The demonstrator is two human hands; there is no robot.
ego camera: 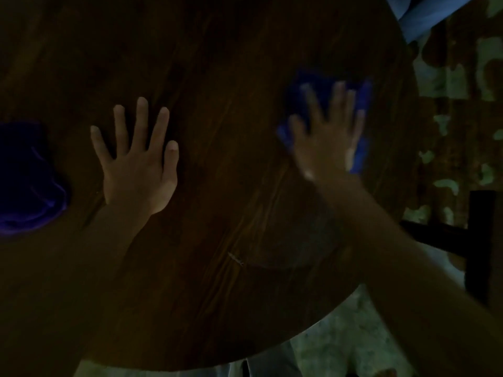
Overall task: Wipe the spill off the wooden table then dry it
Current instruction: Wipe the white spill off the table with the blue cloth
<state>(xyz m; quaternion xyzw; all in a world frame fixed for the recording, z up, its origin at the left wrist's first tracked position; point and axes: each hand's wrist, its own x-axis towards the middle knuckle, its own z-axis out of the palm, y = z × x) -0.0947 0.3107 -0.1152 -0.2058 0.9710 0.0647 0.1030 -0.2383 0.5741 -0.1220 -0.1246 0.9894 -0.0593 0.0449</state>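
The scene is dim. A round dark wooden table (pixel 217 77) fills the view. My right hand (pixel 328 142) lies flat, fingers spread, on a blue cloth (pixel 363 123) near the table's right edge; the hand is motion-blurred. My left hand (pixel 137 161) rests palm down with fingers apart on bare wood, holding nothing. A faint wet sheen (pixel 283 240) shows on the wood below my right forearm. A second, purple cloth (pixel 30 183) lies bunched at the table's left side, just left of my left hand.
A dark chair frame (pixel 479 240) stands beyond the table's right edge over a patterned floor (pixel 462 104). A pale blue fabric (pixel 424 14) shows at the top right corner. The table's near edge curves along the bottom.
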